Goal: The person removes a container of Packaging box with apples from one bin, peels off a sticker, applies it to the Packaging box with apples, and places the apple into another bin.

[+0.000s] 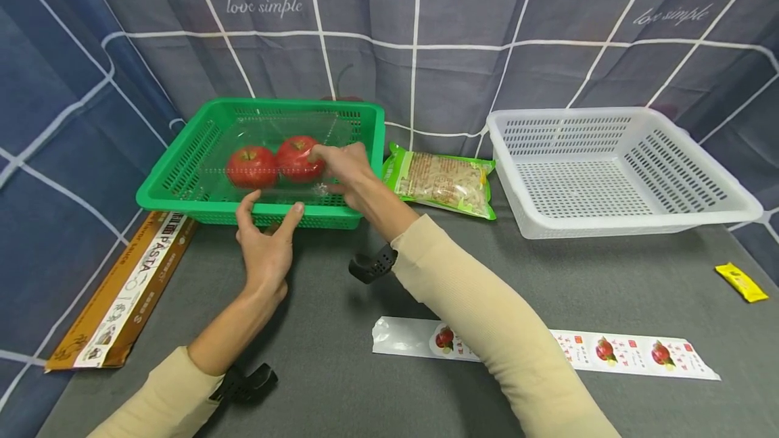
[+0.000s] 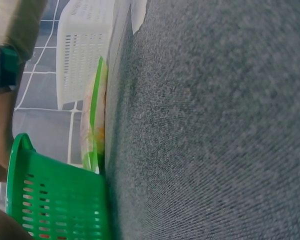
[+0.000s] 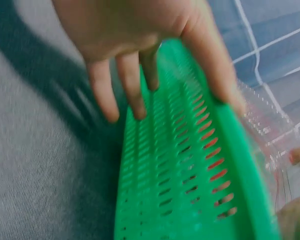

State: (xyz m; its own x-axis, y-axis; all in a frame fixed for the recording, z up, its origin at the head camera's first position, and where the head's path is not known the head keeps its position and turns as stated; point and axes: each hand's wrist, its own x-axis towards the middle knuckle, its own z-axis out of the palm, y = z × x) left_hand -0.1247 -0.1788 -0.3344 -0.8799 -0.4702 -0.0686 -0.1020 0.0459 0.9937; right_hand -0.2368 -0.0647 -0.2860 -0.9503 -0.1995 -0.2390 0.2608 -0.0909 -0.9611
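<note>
A clear plastic box [image 1: 213, 181] lies inside the green basket [image 1: 167, 198], with two red apples [image 1: 251, 169] showing in it. My right hand [image 1: 348, 166] grips the box at its right end, its index fingertip overlapping the right-hand apple [image 1: 295, 158]. At the front rim, my left hand [image 1: 268, 249] has its index finger and thumb spread just at the edge. In the right wrist view, one finger of the left hand [image 3: 140, 35] rests over the basket's rim [image 3: 242, 165] while the others hang along the slotted wall.
Right of the basket lies a green-edged food bag [image 1: 438, 178], then a white basket [image 1: 608, 222]. A brown pasta packet [image 1: 130, 289] lies at left. A strip of fruit labels [image 1: 633, 355] runs under the right sleeve [image 1: 487, 316]. A yellow sachet [image 1: 741, 282] sits far right.
</note>
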